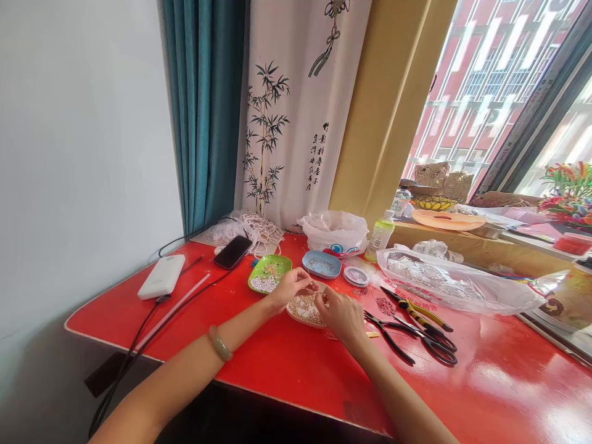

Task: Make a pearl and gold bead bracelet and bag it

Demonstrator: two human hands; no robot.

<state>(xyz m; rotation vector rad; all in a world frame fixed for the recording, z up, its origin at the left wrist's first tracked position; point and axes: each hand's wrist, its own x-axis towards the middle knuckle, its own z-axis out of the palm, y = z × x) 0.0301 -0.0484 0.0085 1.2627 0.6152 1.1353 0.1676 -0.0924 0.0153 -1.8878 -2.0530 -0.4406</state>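
Over a pale dish (296,316) of small gold beads (305,305), my two hands are close together. My left hand (292,288) pinches thumb and fingers at the dish's far left side; a jade-like bangle (220,343) circles that wrist. Facing it, my right hand (341,313) is also closed in a pinch, above the dish's right side. Whatever sits between the fingertips is too small to make out. Just left stands a green dish (288,266) with white and gold beads. Behind is a blue dish (322,273) holding small bits.
Right of my hands lie black-handled pliers (391,336), scissors (435,345) and yellow-black pliers (423,311). A phone (233,251), power bank (161,276) and cables lie left. Spools (356,275), a bottle (380,235) and plastic bags (333,233) stand behind on the red table (259,370).
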